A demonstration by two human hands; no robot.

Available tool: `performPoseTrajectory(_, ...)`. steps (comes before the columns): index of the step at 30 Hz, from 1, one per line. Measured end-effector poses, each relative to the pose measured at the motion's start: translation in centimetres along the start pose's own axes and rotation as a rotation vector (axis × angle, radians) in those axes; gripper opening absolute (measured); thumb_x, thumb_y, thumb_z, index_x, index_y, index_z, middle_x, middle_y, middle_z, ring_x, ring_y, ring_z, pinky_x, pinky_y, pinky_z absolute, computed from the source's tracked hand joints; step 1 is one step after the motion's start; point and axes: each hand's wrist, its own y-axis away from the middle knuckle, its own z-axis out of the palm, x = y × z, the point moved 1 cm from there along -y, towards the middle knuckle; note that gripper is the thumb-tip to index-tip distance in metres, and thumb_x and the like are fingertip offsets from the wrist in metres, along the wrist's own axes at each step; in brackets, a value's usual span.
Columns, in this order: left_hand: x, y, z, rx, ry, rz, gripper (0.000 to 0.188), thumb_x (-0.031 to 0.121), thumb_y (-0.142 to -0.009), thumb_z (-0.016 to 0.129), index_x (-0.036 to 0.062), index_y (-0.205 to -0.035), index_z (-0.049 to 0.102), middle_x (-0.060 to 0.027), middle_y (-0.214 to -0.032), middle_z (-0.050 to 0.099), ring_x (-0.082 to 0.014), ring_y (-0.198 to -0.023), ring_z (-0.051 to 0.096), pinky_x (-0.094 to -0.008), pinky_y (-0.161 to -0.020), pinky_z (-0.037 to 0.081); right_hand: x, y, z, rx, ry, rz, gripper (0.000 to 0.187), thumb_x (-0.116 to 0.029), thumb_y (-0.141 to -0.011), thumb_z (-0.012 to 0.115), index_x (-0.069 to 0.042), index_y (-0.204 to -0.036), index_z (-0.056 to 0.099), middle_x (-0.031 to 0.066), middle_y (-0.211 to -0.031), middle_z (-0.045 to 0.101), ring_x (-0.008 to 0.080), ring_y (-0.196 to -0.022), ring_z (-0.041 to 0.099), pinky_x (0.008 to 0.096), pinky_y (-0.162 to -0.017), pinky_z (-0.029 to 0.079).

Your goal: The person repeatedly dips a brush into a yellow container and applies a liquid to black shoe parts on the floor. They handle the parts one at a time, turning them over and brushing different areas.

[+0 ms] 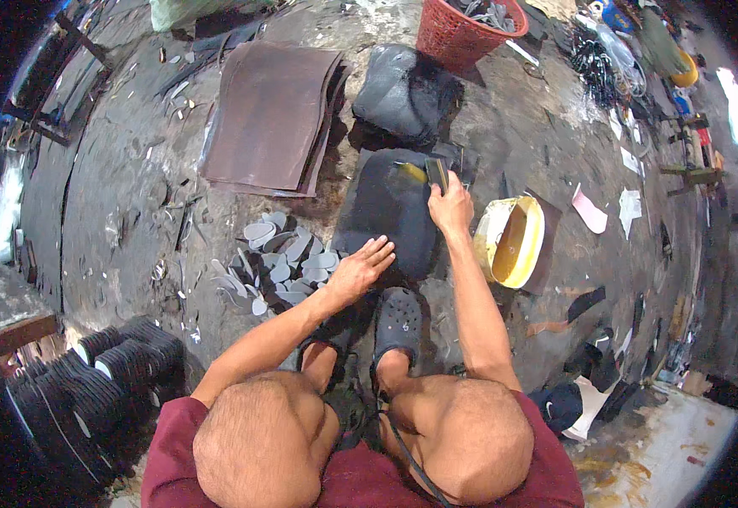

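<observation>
Black sheet lies on the floor in front of the person's feet, a yellow smear near its far right corner. Right hand is closed around a small flat scraper beside that smear. Left hand lies flat, fingers extended, on the sheet's near left part, gripping nothing. Yellow tub stands to the right; grey cutouts lie left, brown sheets beyond them.

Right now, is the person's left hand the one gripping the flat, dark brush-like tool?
No: the right hand grips the flat, dark brush-like tool, while the left hand lies open on the black rectangular sheet.
</observation>
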Motion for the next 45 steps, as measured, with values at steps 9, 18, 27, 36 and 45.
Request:
performPoseTrajectory(9, 0.7, -1.0, -0.8, -0.069, -0.044, 0.041, 0.065, 0.003, -0.078, 0.058, -0.0034, -0.141, 0.049, -0.0187, -0.156, 0.039, -0.0362, -0.149, 0.029, -0.0456, -0.123, 0.030, -11.1, -8.2, 1.2, -0.615, 0.389, -0.653, 0.042, -0.018, -0.080, 0.066, -0.020, -0.122, 0.070, 0.0157, -0.114, 0.073, 0.0335, -0.109, 0.069, 0.0494, -0.092, 0.054)
performPoseTrajectory(18, -1.1, -2.5, -1.3, -0.088, -0.028, -0.012, 0.078, 0.003, -0.070, 0.066, -0.0008, -0.145, 0.045, -0.0180, -0.156, 0.039, -0.0357, -0.147, 0.034, -0.0432, -0.118, 0.037, -10.1, -1.0, 0.9, -0.529, 0.218, -0.758, 0.044, -0.016, -0.078, 0.064, -0.033, -0.117, 0.074, 0.0099, -0.106, 0.075, 0.0306, -0.104, 0.070, 0.0448, -0.088, 0.056)
performPoseTrajectory(27, 1.5, -1.8, 0.8, 0.067, -0.160, 0.089, 0.058, 0.009, -0.081, 0.060, -0.0038, -0.137, 0.054, -0.0184, -0.152, 0.046, -0.0328, -0.147, 0.034, -0.0440, -0.122, 0.030, -6.4, -1.9, 0.4, -0.483, 0.382, -0.593, 0.042, -0.019, -0.084, 0.060, -0.026, -0.124, 0.067, 0.0147, -0.109, 0.074, 0.0364, -0.101, 0.071, 0.0525, -0.085, 0.055)
performPoseTrajectory(36, 0.9, -3.5, 0.1, 0.122, -0.128, -0.038, 0.063, 0.006, -0.073, 0.063, 0.0006, -0.135, 0.055, -0.0132, -0.149, 0.050, -0.0312, -0.141, 0.044, -0.0405, -0.117, 0.039, -7.8, -0.1, -1.4, -0.397, 0.314, -0.555, 0.038, -0.014, -0.083, 0.060, -0.023, -0.120, 0.069, 0.0145, -0.102, 0.075, 0.0361, -0.095, 0.073, 0.0517, -0.080, 0.057)
performPoseTrajectory(45, 7.3, -2.5, 0.5, -0.238, 0.255, -0.074, 0.046, 0.011, -0.075, 0.065, 0.0037, -0.121, 0.065, -0.0160, -0.125, 0.064, -0.0359, -0.116, 0.061, -0.0436, -0.093, 0.055, -7.8, 9.2, 1.9, -0.433, 0.282, -0.811, 0.029, -0.012, -0.086, 0.059, -0.014, -0.114, 0.065, 0.0109, -0.097, 0.073, 0.0331, -0.089, 0.072, 0.0509, -0.069, 0.058)
